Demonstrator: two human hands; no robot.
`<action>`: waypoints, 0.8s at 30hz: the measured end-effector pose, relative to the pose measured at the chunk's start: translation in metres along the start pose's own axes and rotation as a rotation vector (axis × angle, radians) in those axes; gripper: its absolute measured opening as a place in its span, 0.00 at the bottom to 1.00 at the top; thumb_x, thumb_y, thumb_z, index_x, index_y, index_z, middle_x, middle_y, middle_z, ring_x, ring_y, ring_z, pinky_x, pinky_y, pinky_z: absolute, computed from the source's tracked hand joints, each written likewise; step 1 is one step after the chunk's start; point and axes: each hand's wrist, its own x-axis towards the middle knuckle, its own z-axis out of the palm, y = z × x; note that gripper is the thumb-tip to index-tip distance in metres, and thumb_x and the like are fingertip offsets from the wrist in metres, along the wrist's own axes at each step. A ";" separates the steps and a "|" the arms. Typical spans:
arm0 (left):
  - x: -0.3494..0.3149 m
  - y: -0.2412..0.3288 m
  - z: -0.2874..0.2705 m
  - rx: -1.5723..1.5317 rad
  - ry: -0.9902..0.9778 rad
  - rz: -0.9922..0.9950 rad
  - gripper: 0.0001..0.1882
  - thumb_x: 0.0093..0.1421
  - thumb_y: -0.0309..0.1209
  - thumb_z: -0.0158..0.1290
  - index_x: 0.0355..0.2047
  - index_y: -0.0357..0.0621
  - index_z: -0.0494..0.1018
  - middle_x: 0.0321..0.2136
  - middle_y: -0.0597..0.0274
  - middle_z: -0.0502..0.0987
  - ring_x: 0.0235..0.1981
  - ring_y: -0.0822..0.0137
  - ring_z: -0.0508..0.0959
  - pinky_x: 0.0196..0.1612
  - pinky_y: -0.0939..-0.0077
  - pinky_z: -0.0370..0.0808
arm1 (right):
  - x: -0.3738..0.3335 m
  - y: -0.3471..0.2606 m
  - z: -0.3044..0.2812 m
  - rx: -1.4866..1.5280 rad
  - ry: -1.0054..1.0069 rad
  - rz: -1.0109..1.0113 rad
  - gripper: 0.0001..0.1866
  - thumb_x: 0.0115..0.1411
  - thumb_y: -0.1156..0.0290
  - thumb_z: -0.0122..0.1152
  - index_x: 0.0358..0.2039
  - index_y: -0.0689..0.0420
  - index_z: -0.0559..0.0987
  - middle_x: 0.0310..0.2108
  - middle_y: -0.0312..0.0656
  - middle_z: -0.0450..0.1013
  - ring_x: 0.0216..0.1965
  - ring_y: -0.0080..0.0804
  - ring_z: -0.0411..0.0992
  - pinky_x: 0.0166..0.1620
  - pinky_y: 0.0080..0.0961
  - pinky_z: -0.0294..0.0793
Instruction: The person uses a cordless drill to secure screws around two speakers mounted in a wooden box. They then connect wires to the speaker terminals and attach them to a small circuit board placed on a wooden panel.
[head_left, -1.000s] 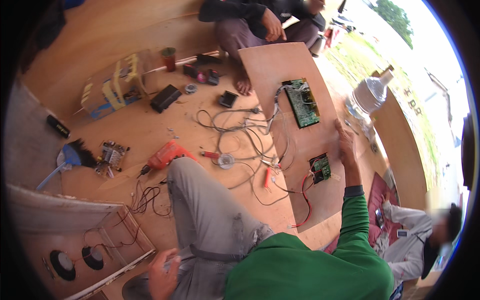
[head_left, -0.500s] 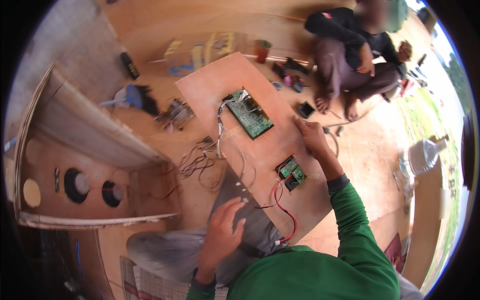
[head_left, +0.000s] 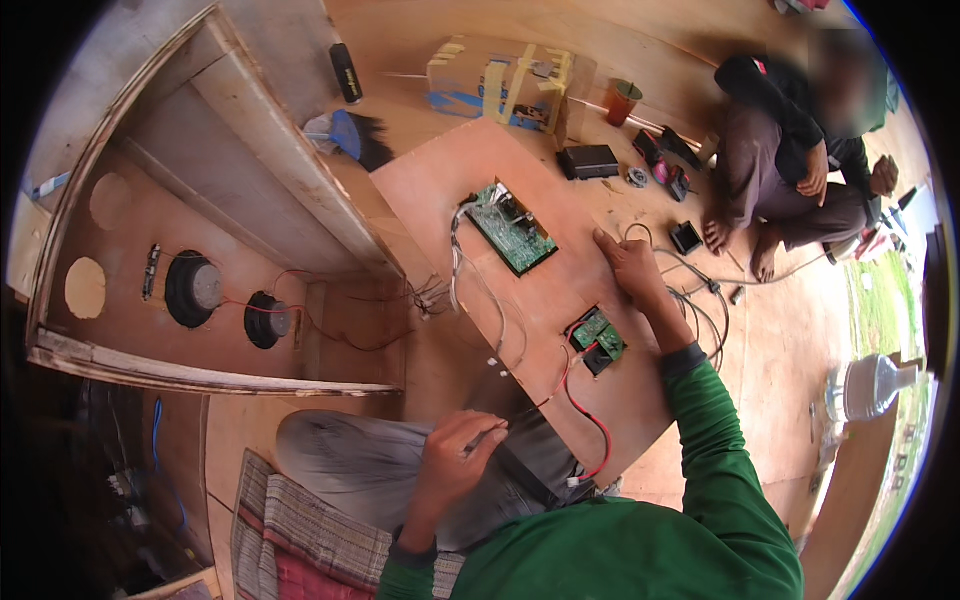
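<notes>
A thin wooden panel (head_left: 545, 300) lies tilted across my lap. My right hand (head_left: 635, 268) grips its right edge, thumb on top and fingers hidden beneath. A larger green circuit board (head_left: 512, 230) sits in the panel's upper part, with a white and grey cable bundle (head_left: 456, 255) hanging off its left side. Lower down is a smaller green circuit board (head_left: 597, 335); a red and black cable (head_left: 605, 435) with a white plug runs from it. My left hand (head_left: 465, 455) is closed in a pinch beside the panel's lower left edge. A thin dark wire reaches close to its fingertips; what they hold is unclear.
An open wooden speaker box (head_left: 300, 387) with two round speakers stands at left. Beyond the panel are a taped carton (head_left: 500, 85), a brush (head_left: 360, 138), a black box (head_left: 588, 162) and loose cables (head_left: 715, 300). Another person (head_left: 790, 170) sits at far right, near a clear bottle (head_left: 865, 388).
My left hand has gone from spread fingers to a pinch, moving slightly right. The view has shifted, so the surroundings sit differently. My right hand keeps its hold on the panel.
</notes>
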 end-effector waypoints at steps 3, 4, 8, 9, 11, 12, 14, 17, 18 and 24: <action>-0.006 0.005 -0.021 -0.190 0.008 -0.199 0.08 0.72 0.28 0.63 0.45 0.35 0.85 0.40 0.55 0.88 0.44 0.63 0.87 0.52 0.68 0.81 | 0.010 -0.013 0.001 -0.150 -0.016 -0.042 0.40 0.71 0.36 0.67 0.16 0.60 0.76 0.15 0.36 0.65 0.19 0.27 0.64 0.24 0.41 0.61; -0.007 0.005 -0.027 -0.260 0.040 -0.239 0.09 0.74 0.29 0.61 0.46 0.34 0.84 0.40 0.55 0.89 0.45 0.66 0.87 0.53 0.70 0.81 | 0.011 -0.016 0.001 -0.178 -0.039 -0.022 0.41 0.71 0.34 0.64 0.18 0.64 0.79 0.16 0.43 0.70 0.21 0.33 0.70 0.27 0.45 0.66; 0.001 -0.005 -0.034 -0.510 0.350 -0.318 0.15 0.79 0.34 0.56 0.50 0.31 0.81 0.39 0.55 0.87 0.44 0.70 0.86 0.54 0.73 0.80 | 0.010 -0.018 0.012 -0.155 -0.129 0.022 0.40 0.73 0.38 0.64 0.19 0.65 0.77 0.18 0.42 0.70 0.21 0.33 0.67 0.26 0.45 0.67; 0.006 -0.010 -0.034 -0.490 0.374 -0.320 0.15 0.80 0.34 0.55 0.50 0.31 0.81 0.39 0.55 0.87 0.44 0.70 0.86 0.54 0.73 0.81 | 0.009 -0.015 0.015 -0.126 -0.150 0.001 0.39 0.74 0.39 0.63 0.18 0.64 0.76 0.18 0.42 0.69 0.21 0.33 0.66 0.26 0.45 0.66; 0.016 -0.020 -0.032 -0.443 0.445 -0.305 0.15 0.80 0.34 0.55 0.48 0.32 0.81 0.37 0.57 0.86 0.41 0.72 0.85 0.52 0.74 0.81 | 0.006 -0.007 0.020 -0.105 -0.161 0.044 0.38 0.75 0.42 0.62 0.17 0.63 0.74 0.18 0.41 0.67 0.21 0.31 0.64 0.25 0.43 0.65; 0.018 -0.024 -0.032 -0.435 0.464 -0.322 0.14 0.79 0.34 0.56 0.48 0.32 0.81 0.36 0.57 0.86 0.40 0.71 0.86 0.50 0.74 0.81 | 0.004 -0.002 0.022 -0.091 -0.178 0.053 0.38 0.76 0.43 0.62 0.18 0.63 0.74 0.18 0.41 0.66 0.21 0.31 0.65 0.25 0.44 0.65; 0.026 -0.032 -0.033 -0.415 0.514 -0.254 0.13 0.79 0.33 0.56 0.46 0.32 0.81 0.35 0.57 0.86 0.37 0.69 0.87 0.47 0.73 0.82 | 0.001 0.006 0.026 -0.067 -0.171 0.092 0.37 0.77 0.45 0.60 0.18 0.64 0.73 0.17 0.41 0.66 0.21 0.31 0.65 0.25 0.44 0.65; 0.031 -0.036 -0.038 -0.432 0.518 -0.299 0.13 0.79 0.34 0.56 0.46 0.33 0.80 0.34 0.58 0.85 0.36 0.69 0.87 0.45 0.73 0.82 | -0.008 0.014 0.034 -0.068 -0.151 0.083 0.36 0.79 0.46 0.59 0.21 0.65 0.76 0.18 0.38 0.68 0.19 0.27 0.64 0.23 0.40 0.64; 0.033 -0.036 -0.041 -0.440 0.517 -0.294 0.13 0.79 0.34 0.56 0.46 0.33 0.80 0.34 0.58 0.85 0.37 0.70 0.86 0.46 0.73 0.82 | -0.013 0.015 0.038 -0.081 -0.129 0.129 0.36 0.80 0.46 0.58 0.22 0.64 0.78 0.18 0.36 0.69 0.18 0.26 0.63 0.22 0.39 0.63; 0.057 -0.004 -0.062 -0.436 0.472 -0.189 0.13 0.79 0.34 0.56 0.48 0.33 0.79 0.34 0.61 0.85 0.38 0.74 0.84 0.47 0.76 0.80 | -0.030 0.010 0.040 -0.002 -0.219 0.299 0.36 0.79 0.47 0.58 0.45 0.80 0.82 0.38 0.56 0.82 0.41 0.35 0.77 0.43 0.47 0.77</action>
